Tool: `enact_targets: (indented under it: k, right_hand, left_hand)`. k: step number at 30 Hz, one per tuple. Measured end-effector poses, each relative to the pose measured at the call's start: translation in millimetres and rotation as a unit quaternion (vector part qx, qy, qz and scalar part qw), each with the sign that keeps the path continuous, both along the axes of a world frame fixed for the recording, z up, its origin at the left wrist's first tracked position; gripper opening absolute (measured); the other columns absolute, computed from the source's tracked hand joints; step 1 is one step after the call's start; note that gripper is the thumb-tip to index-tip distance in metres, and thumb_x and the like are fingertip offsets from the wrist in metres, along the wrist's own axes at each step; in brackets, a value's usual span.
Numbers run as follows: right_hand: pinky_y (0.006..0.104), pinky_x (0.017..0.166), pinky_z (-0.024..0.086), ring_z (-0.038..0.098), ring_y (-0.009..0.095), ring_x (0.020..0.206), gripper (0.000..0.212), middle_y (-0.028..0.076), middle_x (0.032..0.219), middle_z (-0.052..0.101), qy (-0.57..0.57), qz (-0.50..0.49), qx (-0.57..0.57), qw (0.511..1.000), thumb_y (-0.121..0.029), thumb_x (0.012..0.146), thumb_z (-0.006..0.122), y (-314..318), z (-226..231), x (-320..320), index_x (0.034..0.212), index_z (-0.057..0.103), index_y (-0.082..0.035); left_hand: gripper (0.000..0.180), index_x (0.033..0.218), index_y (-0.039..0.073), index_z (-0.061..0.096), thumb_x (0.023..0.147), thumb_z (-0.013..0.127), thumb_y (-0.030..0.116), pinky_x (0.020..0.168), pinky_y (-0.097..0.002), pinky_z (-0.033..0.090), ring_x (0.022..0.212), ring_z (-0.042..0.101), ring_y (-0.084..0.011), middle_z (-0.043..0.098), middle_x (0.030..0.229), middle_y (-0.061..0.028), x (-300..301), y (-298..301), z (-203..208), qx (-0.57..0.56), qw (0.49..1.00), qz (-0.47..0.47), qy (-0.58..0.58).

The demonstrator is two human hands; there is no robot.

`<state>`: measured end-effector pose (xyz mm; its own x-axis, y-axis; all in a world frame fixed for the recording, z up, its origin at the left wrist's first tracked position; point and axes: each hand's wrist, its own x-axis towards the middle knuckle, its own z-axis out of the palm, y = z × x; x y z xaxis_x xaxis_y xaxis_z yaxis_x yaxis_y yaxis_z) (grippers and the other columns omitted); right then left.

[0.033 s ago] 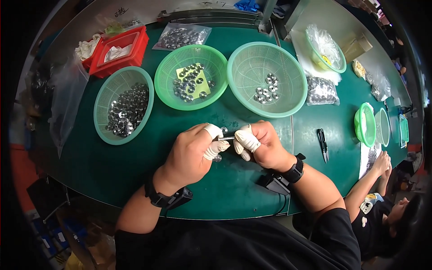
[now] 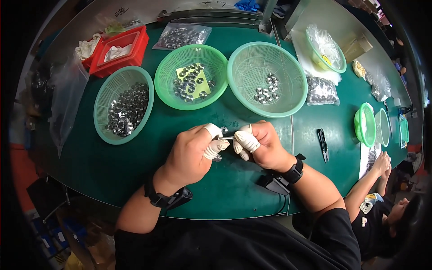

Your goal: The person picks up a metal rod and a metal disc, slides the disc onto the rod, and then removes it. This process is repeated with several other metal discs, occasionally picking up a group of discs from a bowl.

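My left hand point(image 2: 191, 150) and my right hand point(image 2: 265, 143) meet above the green table, white finger cots on their fingertips. Pinched between them is a small shiny metal disc point(image 2: 228, 138), seen edge-on and mostly covered by the fingers. One loose metal disc point(image 2: 223, 129) lies just beyond the fingertips, another point(image 2: 217, 158) partly under my left fingers. Beyond my hands stand a green basket point(image 2: 191, 106) with discs on a yellow sheet, and a paler green basket point(image 2: 299, 96) with several discs. A third basket point(image 2: 100, 96), at left, holds a heap of them.
Black-handled snips point(image 2: 323, 145) lie to the right of my right hand. Bags of metal parts point(image 2: 182, 37) and a red bin point(image 2: 119, 51) stand at the back. At far right a co-worker's hands point(image 2: 382, 163) are beside small green baskets point(image 2: 365, 125).
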<state>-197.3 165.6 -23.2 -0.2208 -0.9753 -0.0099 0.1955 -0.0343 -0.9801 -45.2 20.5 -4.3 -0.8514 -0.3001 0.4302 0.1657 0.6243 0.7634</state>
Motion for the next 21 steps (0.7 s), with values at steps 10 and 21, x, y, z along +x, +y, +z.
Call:
enact_targets:
  k: [10,21]
  right_hand:
    - [0.0238,0.046,0.036,0.047,0.007,0.049,0.027,0.001,0.057,0.055,0.091,-0.032,-0.045,0.994,-0.014,0.1,0.056,-0.9,0.9,1.2,0.078,0.062,0.0]
    - [0.0242,0.045,0.035,0.047,0.007,0.047,0.026,0.002,0.056,0.056,0.112,-0.038,-0.09,0.989,-0.013,0.1,0.056,-5.1,-5.0,5.6,0.078,0.063,0.0]
  left_hand:
    - [0.021,0.089,-0.003,0.06,0.098,0.06,0.017,0.05,-0.0241,0.044,0.056,0.056,-0.0091,0.061,0.069,-0.0047,1.9,0.8,-3.0,0.179,0.98,-0.007,-0.086]
    - [0.022,0.087,-0.003,0.062,0.094,0.067,0.017,0.052,-0.0264,0.045,0.057,0.058,-0.0113,0.062,0.071,-0.0075,6.3,-3.7,-2.0,0.121,0.986,-0.034,-0.108]
